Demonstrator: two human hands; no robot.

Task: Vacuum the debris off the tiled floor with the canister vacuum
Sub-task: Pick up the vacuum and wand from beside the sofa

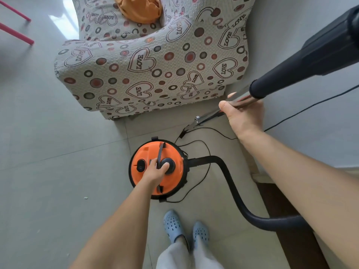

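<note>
Gripping carry handle of orange canister vacuum at frame centre: left hand; right hand grips metal wand, centre right.

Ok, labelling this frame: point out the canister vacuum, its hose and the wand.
canister vacuum (147, 152): head view, orange lid.
hose (233, 191): head view, mid-curve of black tube.
wand (208, 115): head view, shiny metal tube below right hand.

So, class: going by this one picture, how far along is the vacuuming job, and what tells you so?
Early on. Done: the orange canister vacuum stands on the tiled floor, hose attached. In hand: the left hand grips its carry handle and the right hand holds the metal wand, whose tip points at the floor beside the armchair. Left: a white crumb lies on the tiles. Whether the motor runs cannot be told.
</note>
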